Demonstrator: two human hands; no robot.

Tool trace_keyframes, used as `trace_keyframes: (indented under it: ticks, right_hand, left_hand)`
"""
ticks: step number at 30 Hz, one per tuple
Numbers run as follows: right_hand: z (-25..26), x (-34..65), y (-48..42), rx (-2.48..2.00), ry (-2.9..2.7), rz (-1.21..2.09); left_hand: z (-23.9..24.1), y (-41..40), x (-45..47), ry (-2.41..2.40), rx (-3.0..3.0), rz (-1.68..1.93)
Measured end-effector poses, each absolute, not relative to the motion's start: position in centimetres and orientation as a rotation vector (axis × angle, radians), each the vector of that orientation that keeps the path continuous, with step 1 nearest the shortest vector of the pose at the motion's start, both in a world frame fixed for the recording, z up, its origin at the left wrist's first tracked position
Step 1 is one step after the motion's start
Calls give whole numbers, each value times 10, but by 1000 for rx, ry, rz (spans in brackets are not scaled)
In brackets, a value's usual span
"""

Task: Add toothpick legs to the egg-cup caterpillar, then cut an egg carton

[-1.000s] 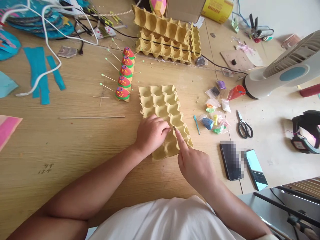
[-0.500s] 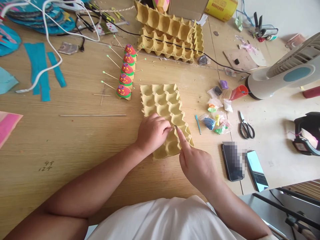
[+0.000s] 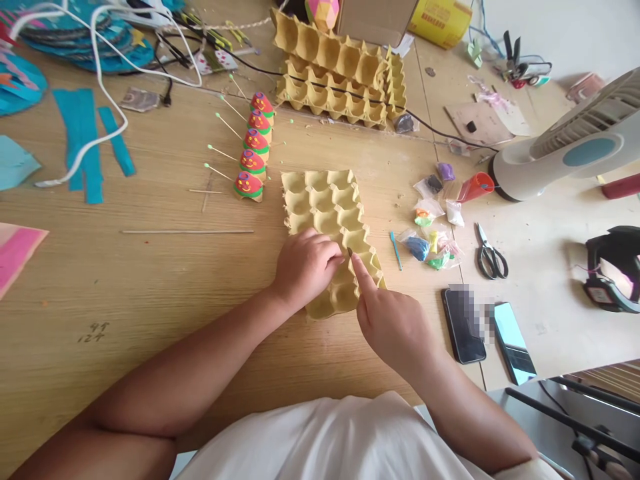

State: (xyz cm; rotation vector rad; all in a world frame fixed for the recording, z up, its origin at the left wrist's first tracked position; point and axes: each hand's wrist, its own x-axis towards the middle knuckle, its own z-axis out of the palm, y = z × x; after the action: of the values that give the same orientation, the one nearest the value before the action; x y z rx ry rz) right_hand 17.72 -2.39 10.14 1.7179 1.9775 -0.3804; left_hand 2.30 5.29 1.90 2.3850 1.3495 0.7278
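Observation:
A yellowish pulp egg carton lies cup side up on the table before me. My left hand presses on its left middle part, fingers curled on the ridge between cups. From the right, my right hand reaches over the carton, index finger stretched forward and the other fingers folded. Just past that fingertip shows the short dark tip of a small knife; the rest of it is hidden under the hand. Beyond the carton, to the left, stands a row of several painted carton cups with smiling faces and green-tipped sticks.
More egg cartons are stacked at the back. On the right lie bags of coloured clay, scissors, two phones and a white fan. A thin wooden stick and blue strips are on the left.
My right hand and the knife tip have shifted very slightly left along the carton. My left hand keeps its place; the view has moved a little.

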Motion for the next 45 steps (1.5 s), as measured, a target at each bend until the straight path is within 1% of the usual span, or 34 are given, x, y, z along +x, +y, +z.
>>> trace_keyframes:
  ticks: [8,15,21,27,34,41,45]
  right_hand:
    - [94,172,-15,1752,1974,-342]
    - [103,176,-23,1708,1966,-393]
    - [97,173,-15,1749,1989,-347]
    - [104,175,-26,1693,1936,-388]
    - [98,174,-17,1738,1968,-353]
    - [112,172,-23,1682,1921,-374]
    - [108,169,-16,1697,1945,-338]
  left_hand:
    - [19,54,23,1355,2415,716]
    - [19,53,23,1340,2383,723]
    - [19,53,23,1353,2398,713]
    - [19,53,23,1343,2373,718]
    - [19,53,23,1348,2399,710]
    - [18,52,23,1350,2368,722]
    - [19,52,23,1354,2380,716]
